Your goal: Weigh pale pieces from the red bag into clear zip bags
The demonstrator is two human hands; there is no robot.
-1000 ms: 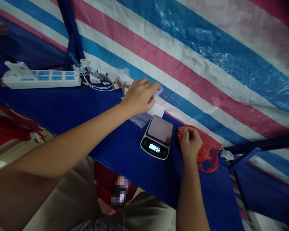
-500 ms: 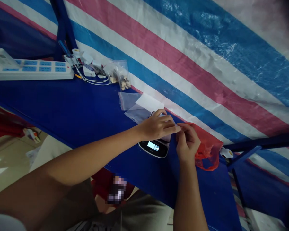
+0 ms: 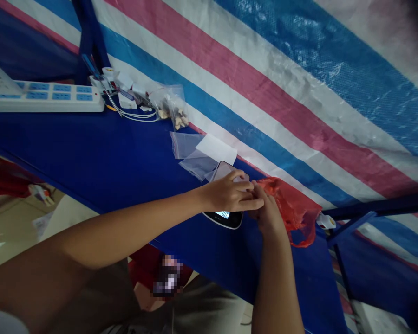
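My left hand (image 3: 233, 191) reaches in over a black digital kitchen scale (image 3: 234, 220) and partly covers its lit display. Its fingers are bent, with the tips meeting those of my right hand (image 3: 267, 208). My right hand is closed in a pinch, just right of the scale. Whatever the fingers grip is too small or hidden to make out. Beyond my left hand, the scale's pale platform (image 3: 226, 170) shows in part. A crumpled red plastic bag (image 3: 297, 211) lies immediately right of my right hand.
Clear zip bags (image 3: 186, 144) and a white paper (image 3: 216, 148) lie behind the scale on the blue table (image 3: 125, 162). Farther left are bags of pale brown pieces (image 3: 179, 116), cables (image 3: 139, 117) and a power strip (image 3: 48, 96). A striped tarp (image 3: 264, 88) closes off the back.
My right hand has shifted slightly left and up against my left fingertips. My left hand has come lower over the scale, now covering more of the display.
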